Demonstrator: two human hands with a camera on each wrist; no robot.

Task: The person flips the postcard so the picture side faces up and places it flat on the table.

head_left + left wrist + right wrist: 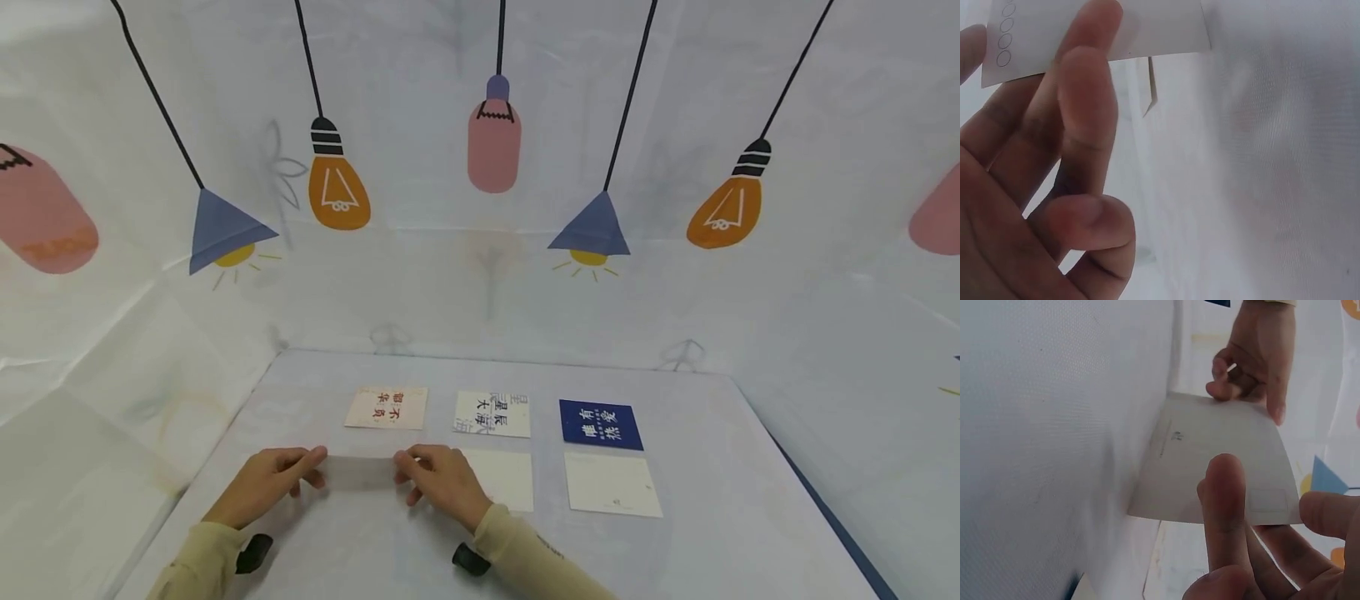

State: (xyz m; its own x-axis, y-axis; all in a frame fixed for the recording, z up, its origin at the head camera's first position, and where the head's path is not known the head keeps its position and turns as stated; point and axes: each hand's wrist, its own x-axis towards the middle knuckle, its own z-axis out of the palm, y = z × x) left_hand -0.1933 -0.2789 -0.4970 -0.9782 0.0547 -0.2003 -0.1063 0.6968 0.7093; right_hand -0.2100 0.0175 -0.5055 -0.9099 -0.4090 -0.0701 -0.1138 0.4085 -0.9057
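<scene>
Fingers (317, 456) of left hand (268, 482) and right hand (446, 482) pinch a card (361, 473) by opposite edges, table (750, 500) stretching rightward.

The held card (362, 473) is spanning the gap between the left hand (273, 483) and the right hand (442, 479), blocking a straight pass there; nearer the body, bare tabletop (352, 554) is lying between the sleeves, two black wrist devices (470, 560) narrowing it; farther back, the pink card (387, 407), the lettered white card (491, 414) and the blue card (602, 424) are standing as flat obstacles, bare lanes running between them; the right hand is crowding the plain white card (510, 481); another white card (613, 484) is lying just below the blue one; the widest room is opening rightward; a white sheet (427, 283) is closing off the back.
</scene>
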